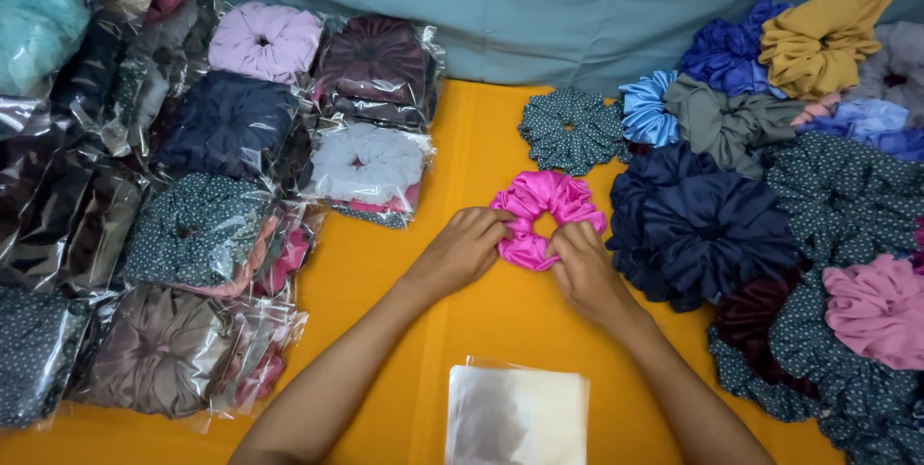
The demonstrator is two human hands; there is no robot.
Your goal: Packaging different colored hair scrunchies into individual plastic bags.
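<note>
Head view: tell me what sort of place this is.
Probably a small packing table for handmade hair scrunchies: loose scrunchies piled on the right, bagged scrunchies on the left, empty clear bags near both hands, which hold a pink scrunchie.

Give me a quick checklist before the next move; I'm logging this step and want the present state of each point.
1. Both hands on the pink scrunchie: ok, left hand and right hand grip its lower edge.
2. Scrunchie lies flat on the yellow table: ok.
3. Clear bags within reach: ok, stacked near the forearms.
4. Scrunchie apart from the loose pile: not ok, touching the navy one.
5. Bagged stock out of the way: ok.
</note>
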